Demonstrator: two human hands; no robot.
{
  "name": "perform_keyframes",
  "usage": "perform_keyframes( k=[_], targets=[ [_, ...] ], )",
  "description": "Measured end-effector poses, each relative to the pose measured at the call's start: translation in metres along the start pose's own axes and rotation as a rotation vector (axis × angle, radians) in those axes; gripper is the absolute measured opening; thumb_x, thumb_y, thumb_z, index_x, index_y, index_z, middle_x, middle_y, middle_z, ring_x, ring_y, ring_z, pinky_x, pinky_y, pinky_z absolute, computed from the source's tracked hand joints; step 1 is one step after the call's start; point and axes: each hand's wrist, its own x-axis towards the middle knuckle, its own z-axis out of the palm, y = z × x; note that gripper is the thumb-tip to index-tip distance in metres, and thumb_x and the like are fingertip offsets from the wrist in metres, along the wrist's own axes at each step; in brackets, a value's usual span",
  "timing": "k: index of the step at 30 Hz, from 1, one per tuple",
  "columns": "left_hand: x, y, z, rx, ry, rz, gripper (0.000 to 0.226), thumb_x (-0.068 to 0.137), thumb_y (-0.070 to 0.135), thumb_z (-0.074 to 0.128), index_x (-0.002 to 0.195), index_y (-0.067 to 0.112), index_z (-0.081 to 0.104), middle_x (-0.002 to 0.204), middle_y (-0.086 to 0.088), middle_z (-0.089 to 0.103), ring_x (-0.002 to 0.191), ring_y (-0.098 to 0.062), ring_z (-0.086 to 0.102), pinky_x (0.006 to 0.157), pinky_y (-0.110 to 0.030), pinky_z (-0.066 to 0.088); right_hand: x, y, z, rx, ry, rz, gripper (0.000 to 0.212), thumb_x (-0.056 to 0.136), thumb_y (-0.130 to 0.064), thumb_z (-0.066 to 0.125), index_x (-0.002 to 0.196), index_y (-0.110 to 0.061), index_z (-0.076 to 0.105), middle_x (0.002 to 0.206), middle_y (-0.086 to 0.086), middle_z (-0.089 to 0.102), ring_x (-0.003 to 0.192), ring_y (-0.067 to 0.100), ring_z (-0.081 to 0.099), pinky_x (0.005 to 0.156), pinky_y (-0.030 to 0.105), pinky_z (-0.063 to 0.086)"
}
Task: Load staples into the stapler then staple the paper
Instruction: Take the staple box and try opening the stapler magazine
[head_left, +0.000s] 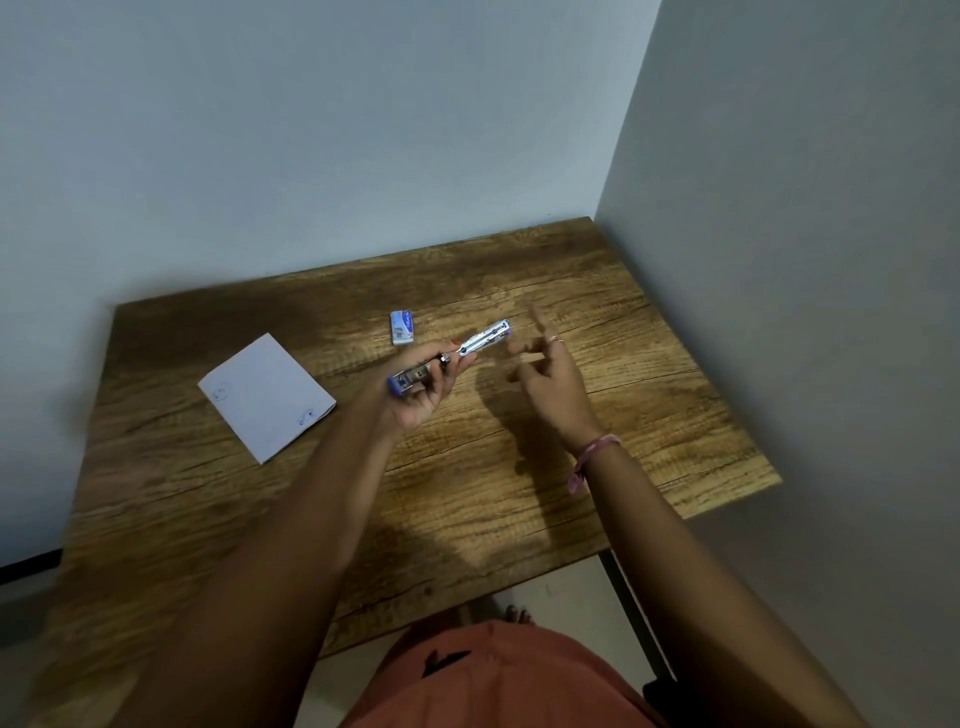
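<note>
My left hand (423, 387) grips a small blue and silver stapler (452, 358) above the wooden table (467, 493). The stapler is swung open, and its metal arm points up and to the right. My right hand (550, 384) hovers just right of the stapler's tip with fingers spread and blurred, holding nothing that I can see. A small blue and white staple box (402, 327) lies on the table behind the stapler. A folded white paper (267, 397) with blue pen marks lies at the left.
The table stands in a corner, with a pale wall behind and a grey wall at the right. Its right edge and front edge are near my body. A pink band is on my right wrist.
</note>
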Motion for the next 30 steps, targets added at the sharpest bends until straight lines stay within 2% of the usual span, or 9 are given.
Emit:
perform_keyframes(
  k=[2,6,9,10,13,17,21,26,30],
  targets=[
    [0.001,-0.001,0.000,-0.012,0.003,-0.005,0.011,0.090,0.008,0.058,0.093,-0.002,0.060,0.077,-0.021,0.069,0.047,-0.008,0.063,0.037,-0.012,0.047,0.002,-0.001,-0.003,0.058,0.111,-0.005,0.075,0.087,0.008,0.048,0.150,-0.018,0.018,0.095,-0.003,0.056,0.070,0.011,0.059,0.065,0.013,0.048],
    [0.002,-0.003,0.000,-0.068,-0.023,-0.018,0.016,0.092,0.009,0.054,0.097,-0.004,0.058,0.075,-0.020,0.069,0.045,-0.008,0.062,0.036,-0.012,0.046,0.000,-0.008,-0.005,0.032,-0.190,0.009,0.069,0.088,0.011,0.046,0.148,-0.017,0.027,0.094,0.005,0.060,0.069,0.009,0.060,0.068,0.016,0.051],
    [0.002,-0.005,0.000,-0.116,-0.065,-0.028,0.017,0.092,0.009,0.052,0.101,-0.003,0.058,0.077,-0.019,0.068,0.045,-0.008,0.062,0.036,-0.012,0.046,0.007,-0.010,-0.009,0.126,0.049,-0.023,0.070,0.089,0.007,0.049,0.149,-0.016,0.021,0.090,0.004,0.058,0.072,0.014,0.057,0.065,0.016,0.050],
    [0.002,-0.006,0.000,-0.132,-0.078,-0.033,0.017,0.092,0.009,0.052,0.102,-0.003,0.059,0.078,-0.019,0.068,0.045,-0.008,0.062,0.036,-0.012,0.046,0.007,-0.012,-0.011,0.120,0.033,-0.029,0.070,0.089,0.006,0.050,0.149,-0.017,0.023,0.086,0.001,0.057,0.070,0.012,0.056,0.064,0.017,0.050],
    [0.003,-0.009,-0.001,-0.154,-0.099,-0.052,0.016,0.090,0.008,0.053,0.098,-0.004,0.059,0.079,-0.018,0.067,0.045,-0.009,0.062,0.036,-0.012,0.045,0.005,-0.016,-0.010,-0.001,-0.222,-0.036,0.064,0.089,0.005,0.053,0.146,-0.016,0.031,0.079,-0.002,0.059,0.065,0.010,0.055,0.063,0.023,0.051],
    [0.004,-0.010,-0.002,-0.137,-0.111,-0.041,0.019,0.082,0.006,0.058,0.098,-0.003,0.061,0.079,-0.018,0.067,0.046,-0.008,0.062,0.036,-0.012,0.046,0.013,-0.014,-0.013,0.098,0.007,-0.046,0.073,0.088,0.005,0.053,0.149,-0.016,0.020,0.079,-0.002,0.056,0.064,-0.001,0.055,0.058,0.019,0.049],
    [0.005,-0.010,0.000,-0.145,-0.118,-0.040,0.026,0.073,0.003,0.061,0.099,-0.003,0.060,0.080,-0.019,0.067,0.047,-0.009,0.062,0.036,-0.012,0.046,0.008,-0.012,-0.010,-0.004,-0.219,-0.035,0.069,0.088,0.007,0.053,0.147,-0.017,0.028,0.080,-0.001,0.059,0.057,-0.003,0.053,0.055,0.017,0.048],
    [0.005,-0.011,0.000,-0.135,-0.100,-0.027,0.021,0.079,0.004,0.060,0.098,-0.005,0.061,0.080,-0.020,0.067,0.047,-0.009,0.063,0.037,-0.012,0.047,0.012,-0.003,-0.006,0.032,0.029,-0.061,0.083,0.087,0.001,0.055,0.151,-0.022,0.008,0.085,-0.005,0.058,0.061,0.004,0.053,0.058,0.021,0.048],
    [0.005,-0.011,0.000,-0.143,-0.064,-0.012,0.014,0.090,0.006,0.054,0.098,-0.003,0.059,0.082,-0.020,0.066,0.047,-0.009,0.062,0.037,-0.012,0.047,0.012,-0.001,-0.006,-0.056,-0.212,-0.063,0.072,0.087,-0.001,0.057,0.148,-0.023,0.025,0.082,-0.006,0.060,0.070,0.005,0.057,0.069,0.028,0.047]
  ],
)
